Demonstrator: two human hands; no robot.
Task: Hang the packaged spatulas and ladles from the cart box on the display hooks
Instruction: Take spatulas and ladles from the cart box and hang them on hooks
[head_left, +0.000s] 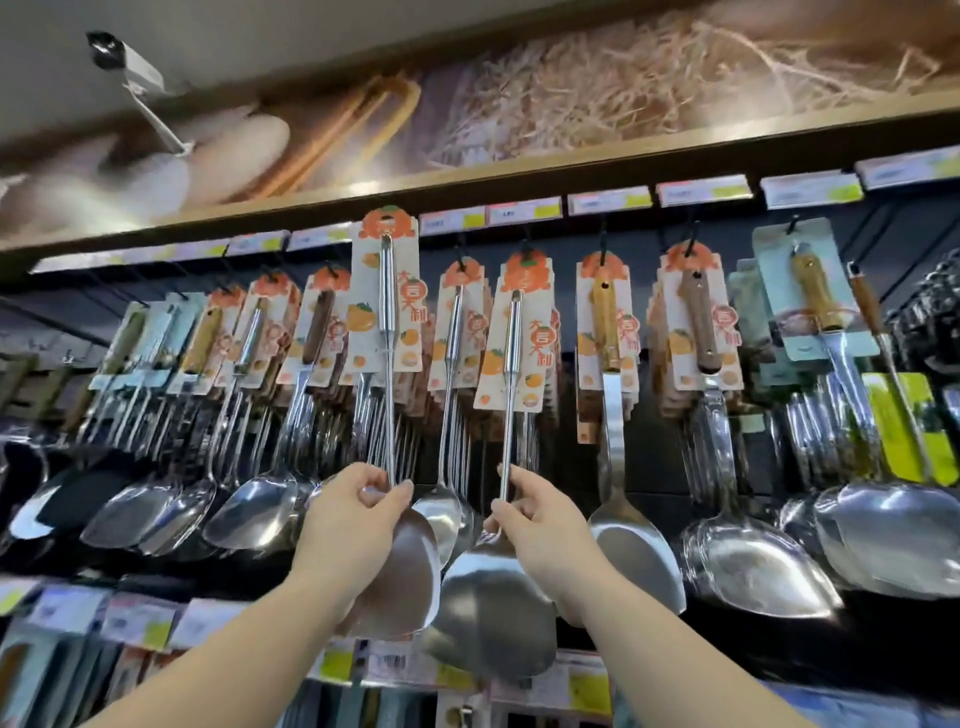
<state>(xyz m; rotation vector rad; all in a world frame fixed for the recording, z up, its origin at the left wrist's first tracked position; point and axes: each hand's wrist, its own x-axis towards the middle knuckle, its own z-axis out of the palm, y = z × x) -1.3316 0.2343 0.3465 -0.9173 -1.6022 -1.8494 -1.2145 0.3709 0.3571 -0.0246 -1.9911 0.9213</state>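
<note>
My left hand (353, 525) grips the thin steel shaft of a packaged spatula (385, 312), raised so its orange-topped card sits higher than the hanging row. Its blade (402, 582) shows just below my fingers. My right hand (540, 525) pinches the shaft of a second packaged spatula (513, 338), whose card top lies level with a display hook (525, 247); whether it hangs on the hook I cannot tell. That spatula's blade (493, 613) hangs beneath my wrist.
Rows of carded spatulas and ladles (696, 322) fill the hooks left and right, blades crowding low. Price tags (608, 200) line the wooden shelf edge above. A lower shelf rail with labels (140, 618) runs below. A camera (122, 57) is mounted on the ceiling at the upper left.
</note>
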